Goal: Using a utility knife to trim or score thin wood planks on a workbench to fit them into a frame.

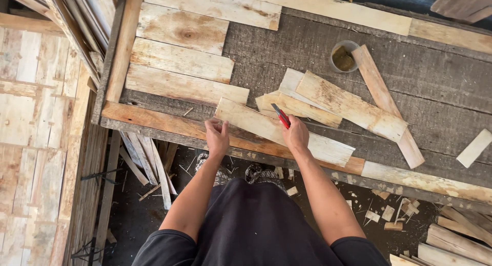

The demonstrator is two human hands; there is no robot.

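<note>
Marking seemed the step in hand: a pale plank (277, 130) was pinned on the desk's near edge (154, 118) by the left hand (217, 138), fingers pressed flat, while the right hand (295, 134) was closed around a red pencil (281, 115). Steadiness would be needed next.

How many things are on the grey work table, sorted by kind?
Pale boards laid flat in the frame's corner: 4
Loose wood slats: 6
Red pencil, in the right hand: 1
Small round cup: 1
Total: 12
</note>
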